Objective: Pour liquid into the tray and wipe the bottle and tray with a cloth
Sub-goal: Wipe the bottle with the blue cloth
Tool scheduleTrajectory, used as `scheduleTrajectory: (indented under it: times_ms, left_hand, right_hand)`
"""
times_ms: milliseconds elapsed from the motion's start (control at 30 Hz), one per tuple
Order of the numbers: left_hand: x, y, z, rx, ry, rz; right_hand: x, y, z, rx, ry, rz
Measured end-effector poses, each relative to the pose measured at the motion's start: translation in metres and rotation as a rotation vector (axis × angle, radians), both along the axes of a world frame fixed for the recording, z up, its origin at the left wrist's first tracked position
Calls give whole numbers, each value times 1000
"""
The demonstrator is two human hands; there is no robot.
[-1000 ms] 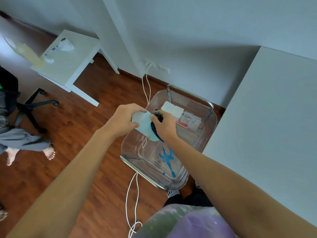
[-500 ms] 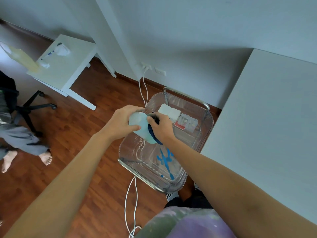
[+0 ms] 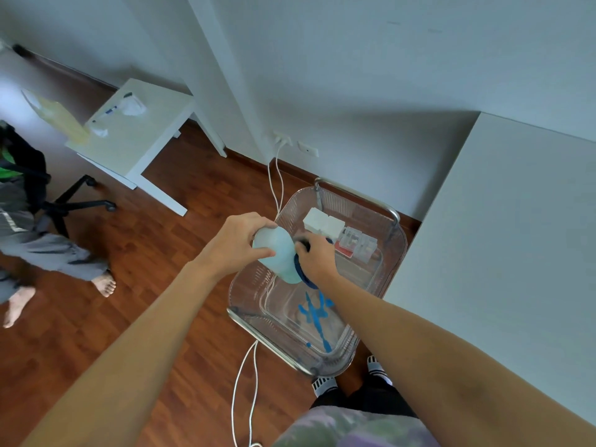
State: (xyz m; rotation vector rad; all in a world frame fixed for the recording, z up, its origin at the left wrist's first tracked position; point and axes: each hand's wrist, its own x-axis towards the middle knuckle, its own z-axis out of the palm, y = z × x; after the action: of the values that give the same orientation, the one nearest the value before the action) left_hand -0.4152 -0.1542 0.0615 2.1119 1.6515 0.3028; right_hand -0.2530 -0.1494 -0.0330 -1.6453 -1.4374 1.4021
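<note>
**A:** What is at the far left?

**B:** A second person sits low on the floor, bare feet showing, beside an office chair. Behind them stands a small white side table. None of it belongs to the job.

**A:** And the hands?

**B:** Both are held out over a clear tray. The left hand is wrapped round the body of a pale blue bottle, thumb on the near side, fingers over the top. The bottle lies tilted in the air above the tray's left part. Just to its right, the right hand is curled round something dark blue pressed against the bottle's end. I judge that to be the cloth, but most of it is hidden by the hand.

**A:** So the bottle is being wiped?

**B:** That is my reading. To do it well, hold the bottle firm with the left hand and turn the cloth round it, working over the tray so drips land inside.

**A:** Where is the tray?

**B:** The tray sits in a wire basket beside a white counter on the right. Blue liquid streaks its floor, unwiped, so that job remains. Small boxes sit at the basket's far end.
</note>
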Motion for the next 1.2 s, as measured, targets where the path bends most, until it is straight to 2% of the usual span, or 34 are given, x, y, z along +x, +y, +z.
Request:
scheduleTrajectory:
  times_ms: [100, 267, 533, 600, 700, 800, 900, 1067, 1200]
  left_hand:
    - [-1, -4, -8, 41, -78, 67]
    - [-1, -6, -16, 63, -161, 115]
    - [-9, -8, -26, 60, -230, 145]
    - [-10, -6, -34, 15, -225, 133]
    - [-9, 4, -44, -85, -295, 198]
    - [-5, 13, -56, -102, -442, 331]
    - [5, 5, -74, -47, -593, 419]
    - [16, -2, -80, 143, -660, 591]
    - [12, -7, -65, 197, -725, 691]
  right_hand:
    - [16, -26, -28, -128, 6, -117]
    - [9, -26, -34, -403, 267, -447]
    - [13, -3, -1, -402, 693, -569]
    - [8, -2, 4, -417, 821, -629]
    - [-3, -2, 4, -409, 916, -612]
    - [-14, 0, 0, -354, 884, -559]
    - [-30, 2, -5, -246, 623, -457]
    - [-55, 7, 0, -79, 377, -302]
    - [-66, -3, 10, 132, 420, -272]
